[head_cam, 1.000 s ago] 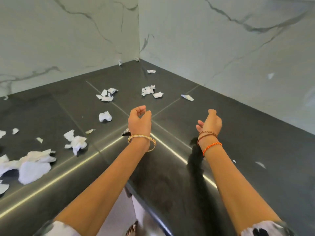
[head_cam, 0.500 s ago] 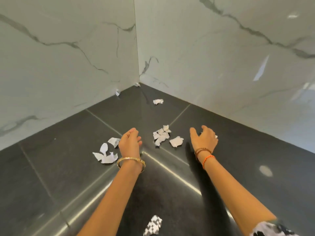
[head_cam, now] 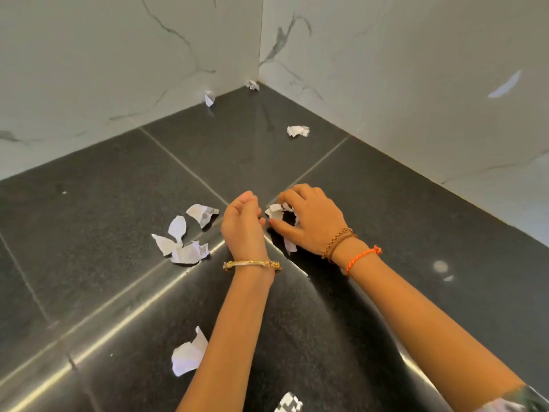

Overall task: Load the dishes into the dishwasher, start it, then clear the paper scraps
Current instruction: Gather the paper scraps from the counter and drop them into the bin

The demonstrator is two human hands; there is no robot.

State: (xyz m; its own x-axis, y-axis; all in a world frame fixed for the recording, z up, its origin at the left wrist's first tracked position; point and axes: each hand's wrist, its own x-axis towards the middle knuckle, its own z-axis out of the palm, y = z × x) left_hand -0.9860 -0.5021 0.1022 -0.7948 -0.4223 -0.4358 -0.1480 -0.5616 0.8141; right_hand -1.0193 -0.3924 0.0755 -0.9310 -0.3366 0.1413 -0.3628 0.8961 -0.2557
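White torn paper scraps lie scattered on a dark stone counter (head_cam: pixel 401 209) in a corner. My right hand (head_cam: pixel 309 221) is curled over a small cluster of scraps (head_cam: pixel 274 211) at the counter's middle, fingers closing on them. My left hand (head_cam: pixel 242 221) sits just left of it, fingers loosely curled, touching the same cluster; whether it holds paper I cannot tell. A group of scraps (head_cam: pixel 184 239) lies left of my left hand. One scrap (head_cam: pixel 188 355) rests near my left forearm. Another scrap (head_cam: pixel 298 131) lies farther back.
Marble walls (head_cam: pixel 416 69) close the corner at the back and right. Two small scraps sit against the walls: a corner scrap (head_cam: pixel 252 84) and a wall-side scrap (head_cam: pixel 209 98). A patterned scrap (head_cam: pixel 288 402) lies at the bottom edge.
Both hands have moved forward and together onto the cluster of scraps at the counter's middle; the right hand now covers and grips them. The view has shifted closer to the corner.
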